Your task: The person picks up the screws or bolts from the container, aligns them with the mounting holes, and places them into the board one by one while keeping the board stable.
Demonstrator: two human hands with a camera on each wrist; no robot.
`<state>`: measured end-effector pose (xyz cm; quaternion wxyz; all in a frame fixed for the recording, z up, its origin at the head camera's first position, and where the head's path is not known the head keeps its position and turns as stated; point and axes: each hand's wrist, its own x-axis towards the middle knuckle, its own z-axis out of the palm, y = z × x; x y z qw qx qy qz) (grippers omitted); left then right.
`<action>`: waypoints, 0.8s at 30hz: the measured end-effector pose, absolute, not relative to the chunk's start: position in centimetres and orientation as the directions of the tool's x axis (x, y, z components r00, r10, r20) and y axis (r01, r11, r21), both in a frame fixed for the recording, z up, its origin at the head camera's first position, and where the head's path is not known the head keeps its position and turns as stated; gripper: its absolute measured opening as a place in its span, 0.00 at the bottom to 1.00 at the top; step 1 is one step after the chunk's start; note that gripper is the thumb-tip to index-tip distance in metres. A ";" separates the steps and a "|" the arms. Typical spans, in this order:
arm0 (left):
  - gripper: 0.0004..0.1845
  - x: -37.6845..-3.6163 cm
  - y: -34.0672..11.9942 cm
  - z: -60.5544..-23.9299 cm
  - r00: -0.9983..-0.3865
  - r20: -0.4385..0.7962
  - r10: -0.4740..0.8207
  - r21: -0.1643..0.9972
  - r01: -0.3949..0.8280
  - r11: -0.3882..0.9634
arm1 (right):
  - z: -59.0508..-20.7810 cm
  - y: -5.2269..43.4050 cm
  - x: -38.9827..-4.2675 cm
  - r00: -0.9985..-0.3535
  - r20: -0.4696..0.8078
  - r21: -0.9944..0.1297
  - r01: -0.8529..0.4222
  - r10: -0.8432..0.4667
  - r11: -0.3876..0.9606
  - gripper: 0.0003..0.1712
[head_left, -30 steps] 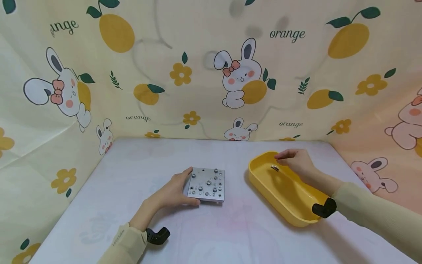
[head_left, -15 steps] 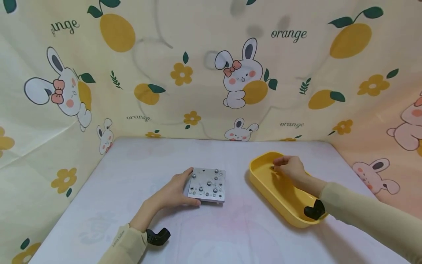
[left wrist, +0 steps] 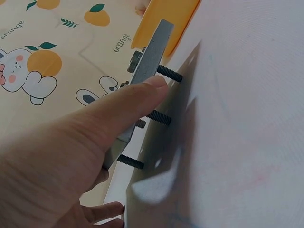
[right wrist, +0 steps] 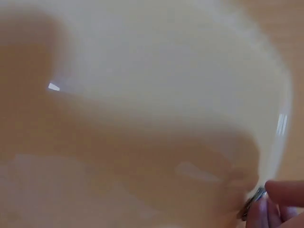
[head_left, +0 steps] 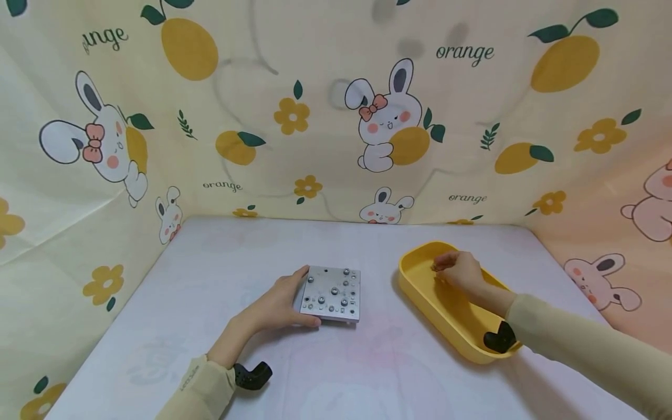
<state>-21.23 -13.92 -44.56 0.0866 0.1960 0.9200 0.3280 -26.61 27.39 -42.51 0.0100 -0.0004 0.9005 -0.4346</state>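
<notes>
Two hands: both at work on a pale tabletop (head_left: 210, 303), well apart.
Left hand (head_left: 273, 306): curled round the left edge of a grey metal plate (head_left: 332, 293), thumb along the near edge, fingers at the far corner; plate near the table's middle.
Plate: several screws (head_left: 332, 291) seated through it; in the left wrist view, black threaded shanks (left wrist: 169, 72) protruding underneath, plate raised off the cloth on them.
Right hand (head_left: 458, 272): inside the far end of a yellow tray (head_left: 415, 286), right of the plate; fingertips (right wrist: 273, 209) pinched on a small metal nut (right wrist: 251, 205) against the tray floor.
Step in hand: probably lifting a fastener out of the tray.
Next move: likely a firm pinch, a lift over the tray's wall, then a carry left toward the plate.
Backdrop: printed cloth (head_left: 336, 116) with rabbits and oranges, far and on both sides.
</notes>
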 end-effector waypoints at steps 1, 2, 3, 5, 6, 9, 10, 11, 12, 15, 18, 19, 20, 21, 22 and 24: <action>0.67 -21.2 -13.9 -44.6 -0.909 -0.032 0.416 0.636 0.303 0.710 | -42.6 27.4 -26.7 -1.000 -0.027 -0.792 0.014 -0.012 0.611 0.16; 0.67 -21.2 -13.9 -44.6 -0.909 -0.034 0.415 0.634 0.301 0.712 | -42.7 27.4 -26.7 -0.999 -0.035 -0.800 0.015 -0.022 0.599 0.17; 0.67 -21.2 -13.9 -44.6 -0.909 -0.035 0.415 0.633 0.301 0.713 | -42.8 27.4 -26.7 -0.999 -0.043 -0.809 0.016 -0.032 0.588 0.17; 0.67 -21.2 -13.9 -44.7 -0.910 -0.034 0.413 0.632 0.301 0.714 | -43.0 27.3 -26.8 -0.997 -0.055 -0.824 0.018 -0.048 0.566 0.18; 0.67 -21.2 -13.9 -44.7 -0.910 -0.035 0.414 0.630 0.301 0.715 | -43.1 27.3 -26.8 -0.997 -0.059 -0.829 0.019 -0.054 0.559 0.18; 0.67 -21.1 -13.9 -44.6 -0.908 -0.032 0.418 0.633 0.305 0.711 | -43.3 27.3 -26.9 -0.994 -0.056 -0.837 -0.003 -0.091 0.547 0.17; 0.67 -21.1 -13.9 -44.6 -0.907 -0.031 0.419 0.634 0.306 0.710 | -43.4 27.3 -26.9 -0.994 -0.052 -0.837 -0.011 -0.100 0.547 0.17; 0.67 -21.1 -13.9 -44.6 -0.907 -0.029 0.420 0.635 0.308 0.708 | -43.4 27.4 -27.0 -0.993 -0.045 -0.834 -0.023 -0.109 0.552 0.16; 0.67 -21.1 -13.9 -44.5 -0.906 -0.028 0.421 0.636 0.309 0.707 | -43.5 27.4 -27.1 -0.992 -0.034 -0.828 -0.042 -0.124 0.560 0.15; 0.66 -21.1 -13.9 -44.5 -0.907 -0.020 0.421 0.638 0.313 0.704 | -43.6 27.6 -27.4 -0.986 -0.003 -0.803 -0.096 -0.166 0.589 0.13; 0.66 -21.1 -13.9 -44.4 -0.908 -0.019 0.419 0.635 0.313 0.707 | -43.7 27.7 -27.6 -0.978 0.016 -0.769 -0.144 -0.206 0.623 0.11; 0.66 -21.1 -13.9 -44.4 -0.908 -0.020 0.418 0.635 0.312 0.707 | -43.7 27.7 -27.6 -0.976 0.022 -0.755 -0.157 -0.216 0.636 0.10; 0.66 -21.1 -13.9 -44.4 -0.908 -0.020 0.418 0.633 0.312 0.709 | -43.6 27.7 -27.6 -0.974 0.027 -0.739 -0.171 -0.225 0.651 0.09; 0.66 -21.1 -13.9 -44.4 -0.909 -0.021 0.417 0.631 0.311 0.711 | -43.6 27.7 -27.6 -0.971 0.032 -0.722 -0.185 -0.235 0.667 0.09; 0.66 -21.1 -13.8 -44.4 -0.909 -0.021 0.417 0.629 0.312 0.712 | -43.5 27.7 -27.5 -0.970 0.035 -0.708 -0.194 -0.240 0.679 0.08; 0.66 -21.1 -13.8 -44.5 -0.909 -0.021 0.417 0.627 0.313 0.714 | -43.4 27.7 -27.4 -0.971 0.037 -0.684 -0.198 -0.238 0.702 0.08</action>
